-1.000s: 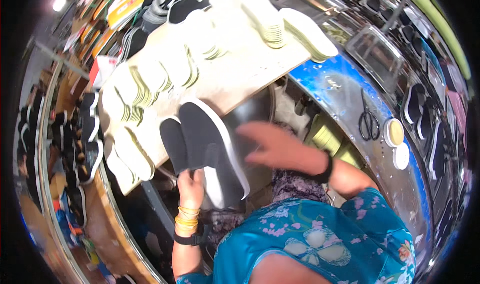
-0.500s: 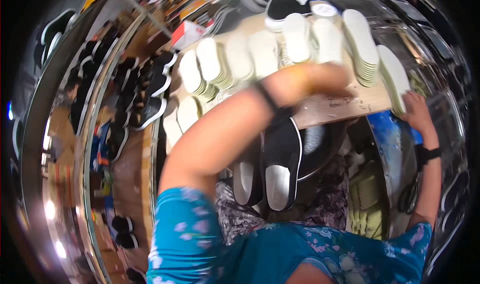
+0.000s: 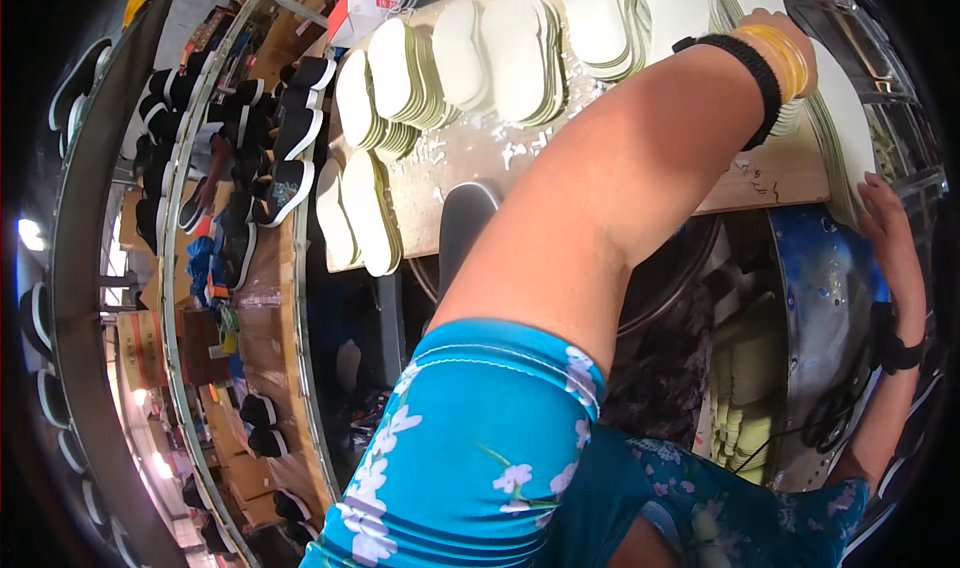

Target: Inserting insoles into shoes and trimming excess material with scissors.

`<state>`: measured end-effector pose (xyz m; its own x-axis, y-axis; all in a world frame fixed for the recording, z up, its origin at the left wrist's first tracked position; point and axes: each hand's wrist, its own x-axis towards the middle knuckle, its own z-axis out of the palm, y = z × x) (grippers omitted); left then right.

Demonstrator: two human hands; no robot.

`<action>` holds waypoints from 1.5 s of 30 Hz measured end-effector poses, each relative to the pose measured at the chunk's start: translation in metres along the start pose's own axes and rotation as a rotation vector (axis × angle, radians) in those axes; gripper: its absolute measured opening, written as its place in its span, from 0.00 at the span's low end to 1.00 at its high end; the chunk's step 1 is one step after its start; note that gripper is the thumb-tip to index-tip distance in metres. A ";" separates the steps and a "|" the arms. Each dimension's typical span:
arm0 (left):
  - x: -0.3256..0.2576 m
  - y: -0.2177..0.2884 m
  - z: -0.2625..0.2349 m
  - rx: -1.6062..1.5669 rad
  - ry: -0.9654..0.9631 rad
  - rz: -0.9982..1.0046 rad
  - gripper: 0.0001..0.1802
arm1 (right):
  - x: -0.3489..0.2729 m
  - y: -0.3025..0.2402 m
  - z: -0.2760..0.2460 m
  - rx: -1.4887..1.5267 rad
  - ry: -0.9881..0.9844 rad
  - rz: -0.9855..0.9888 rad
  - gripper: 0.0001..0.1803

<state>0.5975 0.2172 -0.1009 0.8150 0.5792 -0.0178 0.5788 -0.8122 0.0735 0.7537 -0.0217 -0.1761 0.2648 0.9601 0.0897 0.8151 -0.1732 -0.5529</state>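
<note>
My left arm reaches across the wooden table to its right side. My left hand [image 3: 778, 43], with a black band and yellow bangles at the wrist, is over the insole stacks there; its fingers are mostly hidden. At the table's right end leans a stack of white insoles [image 3: 838, 108] with pale green edges. My right hand [image 3: 885, 213] is at its lower end with fingers stretched out. More insole stacks [image 3: 515, 53] stand in rows across the table. Part of a dark, rounded thing [image 3: 468, 218], perhaps a shoe, shows at the near edge beside my left arm.
Metal-framed shelves on the left carry black shoes with white soles [image 3: 298, 128]. A red and white box [image 3: 360, 16] is at the table's far left. White scraps [image 3: 515, 153] litter the tabletop [image 3: 425, 193]. Below right are a blue panel [image 3: 815, 278] and more pale insoles [image 3: 740, 398].
My left hand has moved right, to the stacks near the table's right end. My left arm now covers where the black shoes showed over my lap. My right hand stays near the right-end stack.
</note>
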 end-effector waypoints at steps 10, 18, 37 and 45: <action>-0.033 -0.036 -0.041 -0.199 0.311 0.000 0.20 | 0.018 -0.037 -0.022 -0.182 0.087 0.023 0.20; -0.316 -0.181 -0.146 -0.123 0.684 -0.014 0.22 | -0.077 -0.152 -0.045 0.497 0.838 -0.064 0.17; -0.570 -0.016 -0.040 -0.166 0.226 -0.151 0.17 | -0.196 -0.375 0.099 -0.133 0.206 -1.122 0.21; -0.521 -0.043 -0.070 -0.017 0.278 -0.247 0.11 | -0.178 -0.368 0.110 -0.128 0.015 -0.923 0.24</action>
<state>0.1466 -0.0449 -0.0252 0.6107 0.7566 0.2339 0.7546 -0.6455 0.1177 0.3494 -0.1048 -0.0798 -0.5106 0.7267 0.4595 0.7565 0.6337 -0.1616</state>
